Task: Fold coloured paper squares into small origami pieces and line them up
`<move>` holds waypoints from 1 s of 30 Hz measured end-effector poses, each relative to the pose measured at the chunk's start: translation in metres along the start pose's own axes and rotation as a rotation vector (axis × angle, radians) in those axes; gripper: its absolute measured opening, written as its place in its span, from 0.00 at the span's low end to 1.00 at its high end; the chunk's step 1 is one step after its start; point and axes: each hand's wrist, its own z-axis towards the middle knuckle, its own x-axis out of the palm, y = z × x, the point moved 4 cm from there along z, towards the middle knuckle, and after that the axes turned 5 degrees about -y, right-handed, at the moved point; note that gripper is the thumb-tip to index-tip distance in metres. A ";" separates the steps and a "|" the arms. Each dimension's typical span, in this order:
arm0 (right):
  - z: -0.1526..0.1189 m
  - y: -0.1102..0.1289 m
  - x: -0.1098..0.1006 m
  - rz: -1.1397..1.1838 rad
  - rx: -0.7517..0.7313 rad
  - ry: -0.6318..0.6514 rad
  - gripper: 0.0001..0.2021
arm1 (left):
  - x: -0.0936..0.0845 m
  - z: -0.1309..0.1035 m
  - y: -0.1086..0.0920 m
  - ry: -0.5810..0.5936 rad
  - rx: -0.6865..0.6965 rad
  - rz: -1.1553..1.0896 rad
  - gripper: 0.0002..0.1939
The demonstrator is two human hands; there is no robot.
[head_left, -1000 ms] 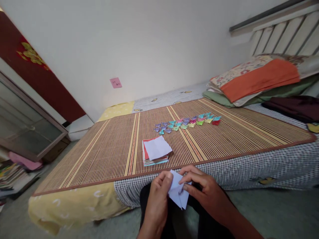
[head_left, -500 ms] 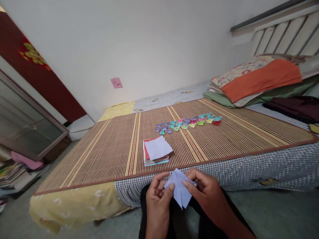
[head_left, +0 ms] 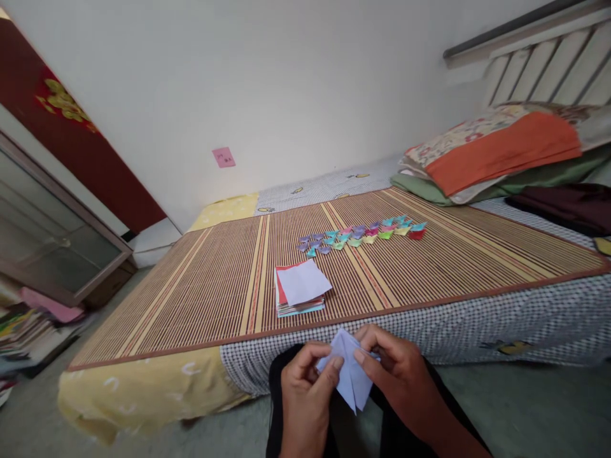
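Observation:
A folded pale blue-violet paper (head_left: pixel 352 375) is held between my two hands, in front of the bed's near edge. My left hand (head_left: pixel 309 385) pinches its left side, thumb on top. On the right side, my right hand (head_left: pixel 394 366) grips the paper with its thumb on the face and the fingers behind. The paper has a pointed top, a crease down the middle and two narrow points at the bottom. Beyond my hands, a stack of square paper sheets (head_left: pixel 303 283) lies on the striped mat, a pale sheet on top.
Rows of small coloured folded papers (head_left: pixel 356 238) stand on the striped mat (head_left: pixel 205 292). Folded bedding (head_left: pixel 506 152) and dark cloth (head_left: pixel 563 207) lie at the right. Books (head_left: pixel 23 331) are piled at the lower left. A radiator (head_left: pixel 548 63) is at the upper right.
The folded paper has tilted and shifted slightly down and right, its lower points now more clearly apart. My left fingers have closed in on its left edge.

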 end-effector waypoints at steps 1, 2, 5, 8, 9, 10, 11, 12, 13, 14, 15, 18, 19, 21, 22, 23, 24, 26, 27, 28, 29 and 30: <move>0.000 0.000 0.000 -0.025 0.003 0.002 0.12 | 0.000 0.001 -0.001 -0.015 0.019 0.004 0.12; 0.000 0.000 0.001 -0.055 0.004 0.002 0.12 | 0.000 0.001 -0.003 -0.031 0.041 0.008 0.13; 0.001 -0.001 0.001 -0.110 0.023 -0.009 0.11 | 0.002 0.001 -0.009 -0.074 0.086 0.025 0.13; 0.001 -0.002 0.003 -0.065 0.047 -0.035 0.12 | 0.003 0.000 -0.011 -0.102 0.101 0.031 0.13; 0.002 -0.002 0.003 -0.041 0.052 -0.048 0.12 | 0.004 0.000 -0.011 -0.103 0.098 0.031 0.13; 0.002 -0.002 0.003 -0.018 0.054 -0.061 0.13 | 0.004 0.000 -0.010 -0.102 0.090 0.029 0.13; 0.002 -0.002 0.003 0.004 0.055 -0.074 0.13 | 0.004 0.001 -0.008 -0.101 0.080 0.025 0.13; 0.002 -0.002 0.003 0.024 0.057 -0.085 0.13 | 0.004 0.001 -0.007 -0.098 0.069 0.019 0.12; 0.003 -0.001 0.003 0.043 0.062 -0.095 0.13 | 0.004 0.001 -0.006 -0.099 0.061 0.010 0.12; 0.003 -0.002 0.003 0.062 0.067 -0.106 0.12 | 0.004 0.001 -0.006 -0.104 0.056 0.001 0.13; 0.003 -0.002 0.003 0.081 0.074 -0.117 0.12 | 0.003 0.001 -0.006 -0.115 0.055 -0.005 0.13; 0.003 -0.004 0.004 0.124 0.089 -0.147 0.11 | 0.000 0.001 -0.007 -0.159 0.066 0.007 0.14; 0.003 -0.005 0.004 0.132 0.090 -0.153 0.11 | 0.000 0.001 -0.007 -0.173 0.070 0.017 0.14; 0.003 -0.006 0.005 0.137 0.089 -0.160 0.11 | -0.001 0.001 -0.006 -0.203 0.075 0.031 0.15; 0.003 -0.006 0.006 0.135 0.089 -0.165 0.11 | -0.002 0.000 -0.006 -0.215 0.077 0.033 0.15; 0.003 -0.007 0.006 0.131 0.089 -0.170 0.11 | -0.002 0.000 -0.005 -0.226 0.080 0.034 0.15; 0.002 -0.007 0.006 0.126 0.089 -0.174 0.12 | -0.002 0.000 -0.004 -0.234 0.082 0.033 0.16; 0.002 -0.006 0.006 0.116 0.088 -0.179 0.12 | -0.002 -0.001 -0.002 -0.239 0.087 0.032 0.16; 0.002 -0.006 0.006 0.112 0.087 -0.177 0.12 | -0.002 -0.001 -0.002 -0.240 0.090 0.030 0.17; 0.002 -0.005 0.006 0.109 0.087 -0.174 0.11 | -0.002 -0.001 -0.002 -0.238 0.094 0.029 0.17; 0.002 -0.005 0.005 0.108 0.086 -0.172 0.11 | -0.002 -0.002 -0.002 -0.233 0.101 0.028 0.17; 0.002 -0.005 0.005 0.105 0.086 -0.172 0.11 | -0.001 -0.002 -0.002 -0.225 0.110 0.029 0.17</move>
